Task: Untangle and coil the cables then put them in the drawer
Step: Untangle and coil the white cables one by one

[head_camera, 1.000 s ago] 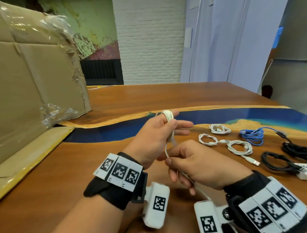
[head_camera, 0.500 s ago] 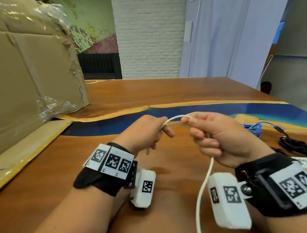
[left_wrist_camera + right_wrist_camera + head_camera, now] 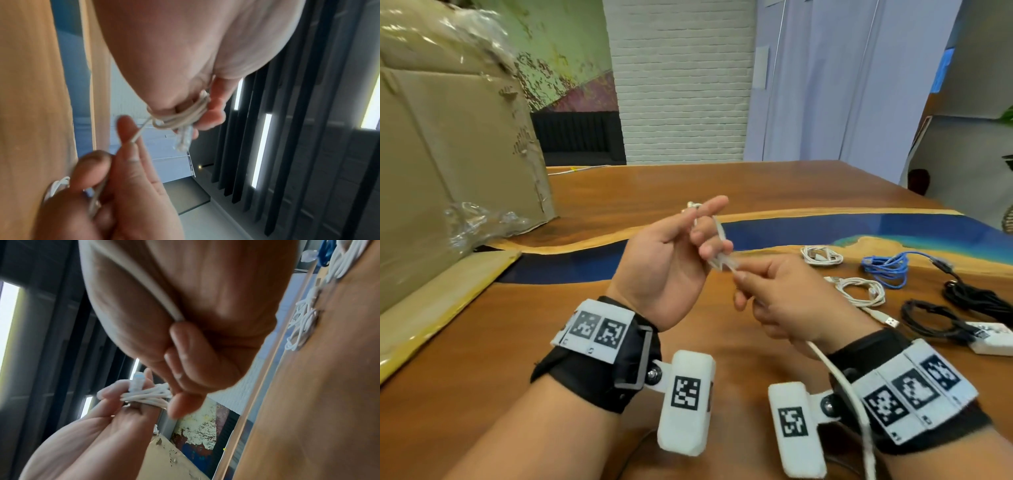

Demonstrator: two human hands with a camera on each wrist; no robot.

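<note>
A thin white cable (image 3: 717,236) is wound in several turns round the fingers of my left hand (image 3: 671,260), which is raised palm up over the wooden table (image 3: 482,342). Its clear plug (image 3: 184,138) sticks out beside the turns (image 3: 185,113). My right hand (image 3: 784,298) is just right of the left one. It pinches the cable next to the coil (image 3: 144,396), and the cable runs on through its curled fingers (image 3: 144,280). The loose tail (image 3: 849,387) trails down past my right wrist. No drawer is in view.
A large cardboard box (image 3: 448,154) stands on the left of the table. On the right lie two white coiled cables (image 3: 822,255) (image 3: 859,291), a blue cable (image 3: 887,269), black cables (image 3: 928,315) and a white adapter (image 3: 989,337).
My right hand, which was raised level with the left hand, has come down to the right along the cable. My left hand has turned palm up, showing the turns on its fingers.
</note>
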